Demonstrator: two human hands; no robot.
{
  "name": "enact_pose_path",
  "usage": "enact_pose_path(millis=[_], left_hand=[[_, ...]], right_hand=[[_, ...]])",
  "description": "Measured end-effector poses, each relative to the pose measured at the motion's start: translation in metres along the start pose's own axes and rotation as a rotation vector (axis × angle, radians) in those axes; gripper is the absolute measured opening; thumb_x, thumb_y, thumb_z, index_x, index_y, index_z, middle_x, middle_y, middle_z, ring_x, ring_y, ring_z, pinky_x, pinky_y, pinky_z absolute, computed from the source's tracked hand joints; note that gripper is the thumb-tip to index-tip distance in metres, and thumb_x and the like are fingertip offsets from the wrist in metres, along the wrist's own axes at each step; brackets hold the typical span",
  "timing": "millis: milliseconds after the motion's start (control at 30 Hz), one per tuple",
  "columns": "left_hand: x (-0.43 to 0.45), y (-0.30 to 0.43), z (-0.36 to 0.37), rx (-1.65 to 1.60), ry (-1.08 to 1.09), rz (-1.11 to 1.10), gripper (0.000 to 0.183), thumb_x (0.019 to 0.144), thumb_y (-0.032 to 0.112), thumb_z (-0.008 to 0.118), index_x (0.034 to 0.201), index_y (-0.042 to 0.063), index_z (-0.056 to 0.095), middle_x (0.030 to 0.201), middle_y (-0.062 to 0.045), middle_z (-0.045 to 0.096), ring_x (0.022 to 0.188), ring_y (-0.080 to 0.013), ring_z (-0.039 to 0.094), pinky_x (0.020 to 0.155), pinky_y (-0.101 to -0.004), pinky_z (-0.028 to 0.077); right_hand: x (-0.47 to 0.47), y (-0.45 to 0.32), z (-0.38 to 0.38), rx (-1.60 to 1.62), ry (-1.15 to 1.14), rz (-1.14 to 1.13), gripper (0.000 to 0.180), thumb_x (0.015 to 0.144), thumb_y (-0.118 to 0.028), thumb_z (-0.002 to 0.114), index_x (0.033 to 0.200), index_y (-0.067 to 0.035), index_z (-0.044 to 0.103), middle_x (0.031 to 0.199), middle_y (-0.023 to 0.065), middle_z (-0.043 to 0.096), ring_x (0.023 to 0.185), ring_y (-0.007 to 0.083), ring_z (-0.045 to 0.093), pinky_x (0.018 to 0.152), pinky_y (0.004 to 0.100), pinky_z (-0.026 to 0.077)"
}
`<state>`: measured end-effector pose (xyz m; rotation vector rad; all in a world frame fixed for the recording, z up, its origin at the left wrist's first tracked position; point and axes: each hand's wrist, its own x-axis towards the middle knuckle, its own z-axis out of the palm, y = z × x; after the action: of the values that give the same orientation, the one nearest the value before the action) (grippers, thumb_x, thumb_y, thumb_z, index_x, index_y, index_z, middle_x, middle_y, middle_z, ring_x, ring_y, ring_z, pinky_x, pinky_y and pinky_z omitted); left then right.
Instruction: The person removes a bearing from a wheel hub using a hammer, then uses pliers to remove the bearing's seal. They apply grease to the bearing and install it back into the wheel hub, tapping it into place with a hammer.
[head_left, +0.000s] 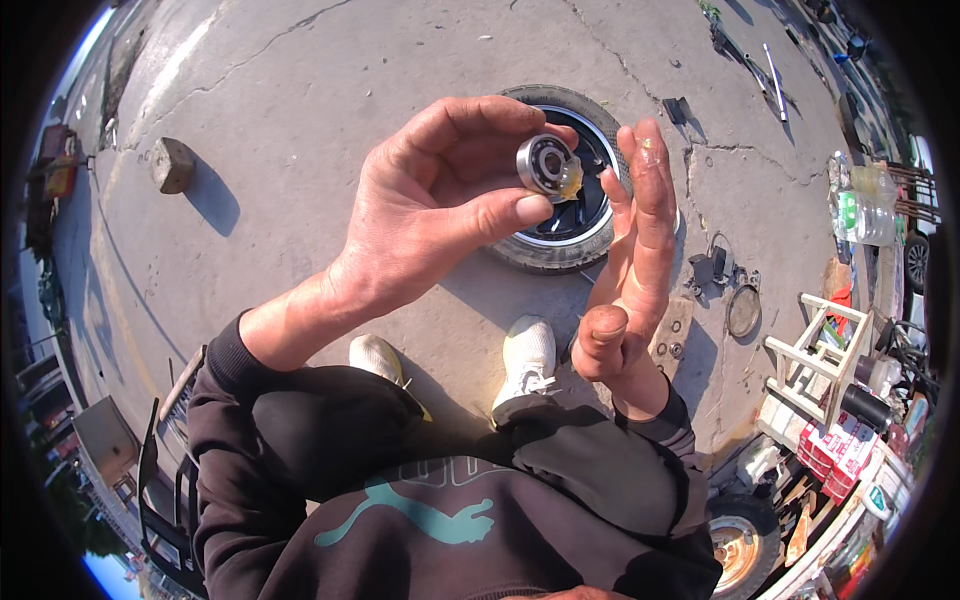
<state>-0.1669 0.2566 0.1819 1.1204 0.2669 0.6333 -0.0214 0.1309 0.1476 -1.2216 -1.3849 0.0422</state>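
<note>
Between the thumb and fingers of my left hand (435, 187) is a ball bearing (541, 163), its ringed face turned to the right. A lump of yellowish grease (571, 180) clings to the bearing's lower right side. My right hand (637, 240) is raised just to the right of it, fingers upright and thumb apart, holding nothing. Some grease shows on one of its fingertips. Below and behind both hands, a tyred wheel (559, 262) with a dark hub and a bright rim lies flat on the concrete; my hands hide part of it.
On a board (679, 319) at right rest small ring-shaped parts. Beyond it lie a round metal ring (744, 310) and dark loose parts (712, 264). A white stool frame (821, 360) stands farther right, near a rusty-rimmed wheel (739, 547). A block (172, 165) sits at left.
</note>
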Motion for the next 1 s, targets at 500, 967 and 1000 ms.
enact_pose_path(millis=[500, 967, 1000], left_hand=[[-0.008, 0.001, 0.007, 0.343, 0.099, 0.232, 0.042, 0.085, -0.010, 0.076, 0.124, -0.003, 0.062, 0.122, -0.012, 0.071, 0.113, -0.0190, 0.070, 0.101, -0.0317, 0.057], [-0.002, 0.001, -0.010, 0.944, 0.110, 0.543, 0.038, 0.077, -0.006, 0.082, 0.112, 0.003, 0.072, 0.119, -0.010, 0.073, 0.102, -0.0193, 0.075, 0.087, -0.0290, 0.062], [-0.002, -0.001, -0.012, 0.942, 0.093, 0.525, 0.038, 0.078, -0.005, 0.081, 0.113, 0.002, 0.071, 0.120, -0.010, 0.072, 0.103, -0.0190, 0.074, 0.089, -0.0296, 0.062]], right_hand=[[0.001, -0.031, 0.002, 0.726, -0.105, 0.641, 0.109, 0.088, -0.089, 0.034, 0.157, -0.005, 0.037, 0.167, 0.0157, 0.023, 0.154, 0.0295, 0.023, 0.122, 0.0494, 0.018], [-0.004, -0.036, 0.014, 0.737, -0.133, 0.561, 0.115, 0.085, -0.093, 0.026, 0.158, -0.005, 0.037, 0.168, 0.0190, 0.018, 0.156, 0.0290, 0.017, 0.123, 0.0525, 0.011], [-0.003, -0.034, 0.010, 0.669, -0.165, 0.534, 0.116, 0.084, -0.094, 0.026, 0.157, -0.005, 0.037, 0.169, 0.0195, 0.017, 0.156, 0.0290, 0.017, 0.123, 0.0518, 0.011]])
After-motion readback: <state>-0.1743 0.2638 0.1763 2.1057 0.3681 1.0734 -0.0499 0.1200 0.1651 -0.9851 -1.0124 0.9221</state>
